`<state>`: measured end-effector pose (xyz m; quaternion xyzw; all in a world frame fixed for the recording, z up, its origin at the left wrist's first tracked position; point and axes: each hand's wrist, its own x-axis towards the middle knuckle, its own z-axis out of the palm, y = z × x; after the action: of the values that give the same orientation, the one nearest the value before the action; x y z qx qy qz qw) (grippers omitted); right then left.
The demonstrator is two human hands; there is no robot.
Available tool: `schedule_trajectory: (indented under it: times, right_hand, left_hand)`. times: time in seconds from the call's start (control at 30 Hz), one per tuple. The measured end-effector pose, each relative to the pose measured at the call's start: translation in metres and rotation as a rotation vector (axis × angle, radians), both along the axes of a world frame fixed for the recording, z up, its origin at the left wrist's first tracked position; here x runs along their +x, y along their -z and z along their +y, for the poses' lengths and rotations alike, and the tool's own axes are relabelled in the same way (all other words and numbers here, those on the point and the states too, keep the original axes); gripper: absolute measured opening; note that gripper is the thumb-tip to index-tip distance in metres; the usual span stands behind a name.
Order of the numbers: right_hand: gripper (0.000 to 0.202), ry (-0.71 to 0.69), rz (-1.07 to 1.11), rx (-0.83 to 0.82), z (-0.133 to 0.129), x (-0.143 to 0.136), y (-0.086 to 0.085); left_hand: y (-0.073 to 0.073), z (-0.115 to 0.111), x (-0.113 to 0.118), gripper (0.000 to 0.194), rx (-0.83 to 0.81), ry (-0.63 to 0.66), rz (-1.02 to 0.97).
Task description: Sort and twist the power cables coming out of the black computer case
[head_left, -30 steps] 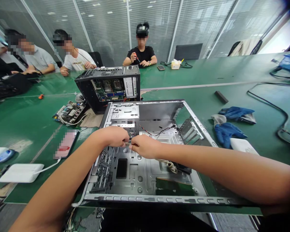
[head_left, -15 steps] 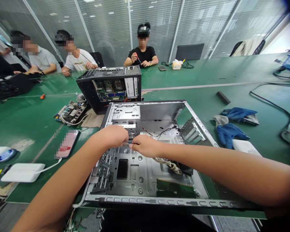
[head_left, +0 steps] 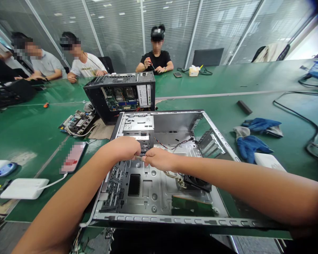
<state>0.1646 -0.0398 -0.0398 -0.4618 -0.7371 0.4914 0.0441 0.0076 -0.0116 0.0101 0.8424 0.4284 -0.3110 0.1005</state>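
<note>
An open computer case lies on its side in front of me, its bare metal floor facing up. Over its drive bays, my left hand is closed with the fingers pinched on a pale bundle of cables. Close beside it, my right hand also grips the bundle, which runs out under the wrist towards a black fan. The exact spot between my fingertips is partly hidden. Thin dark and red wires lie further back in the case. A green strip shows near the front rim.
Behind stands a second computer case, with a loose circuit board to its left. A phone and white power bank lie left; blue gloves and a white box lie right. Several people sit across the table.
The pale cable bundle under my right wrist has shifted left, and more of the black fan shows. My hands stay almost in place, the right one slightly higher.
</note>
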Motion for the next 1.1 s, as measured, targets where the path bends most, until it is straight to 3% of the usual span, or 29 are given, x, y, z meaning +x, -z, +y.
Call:
schedule_trajectory:
  times: [0.1,0.23,0.37,0.53,0.8,1.1]
  right_hand:
    - [0.032,-0.130,-0.170,0.274,-0.004,-0.001,-0.002]
    - [0.035,-0.216,-0.343,0.494,-0.013,-0.002,0.001]
    - [0.014,-0.318,-0.390,0.668,-0.019,-0.003,0.007]
    - [0.028,-0.401,-0.470,0.748,-0.023,-0.006,0.007]
    - [0.029,-0.506,-0.501,0.874,-0.021,-0.007,0.005]
    - [0.027,-0.473,-0.455,0.912,-0.020,-0.007,0.009]
  left_hand:
    - [0.000,0.000,0.000,0.019,0.009,0.013,-0.001]
    - [0.001,-0.001,0.000,0.018,0.018,0.037,-0.018]
    - [0.001,-0.001,0.000,0.016,0.012,0.041,-0.035]
    - [0.005,0.002,-0.002,0.014,0.016,0.047,-0.049]
    - [0.004,0.001,-0.001,0.012,0.033,0.017,-0.059]
    - [0.001,-0.003,0.000,0.014,0.064,0.029,-0.018]
